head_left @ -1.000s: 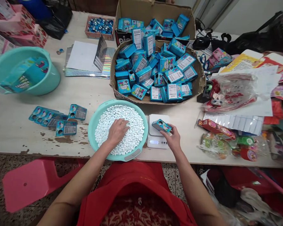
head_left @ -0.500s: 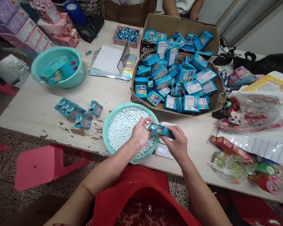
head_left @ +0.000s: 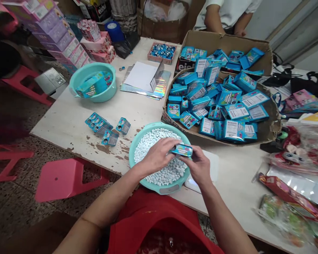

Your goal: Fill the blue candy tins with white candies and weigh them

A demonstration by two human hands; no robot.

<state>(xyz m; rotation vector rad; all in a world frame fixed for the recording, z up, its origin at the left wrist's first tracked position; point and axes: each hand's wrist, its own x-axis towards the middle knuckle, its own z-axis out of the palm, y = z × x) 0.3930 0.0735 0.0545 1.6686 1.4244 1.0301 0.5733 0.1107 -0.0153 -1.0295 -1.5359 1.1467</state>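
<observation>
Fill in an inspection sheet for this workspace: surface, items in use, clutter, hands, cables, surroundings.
Surface: white table, paint chipped near the front edge.
Items in use: blue box above the tub of white pieces; scale partly hidden by the right hand; more boxes in the front carton and rear carton.
Clutter: papers behind the tub; plastic bag and red box at right.
Hands: right grips the blue box's right end; left hand at its other end, contact unclear.
Cables: dark tangle right of the cartons, too unclear to tell.
Surroundings: another person's arm behind the cartons; pink stool by the front edge.
</observation>
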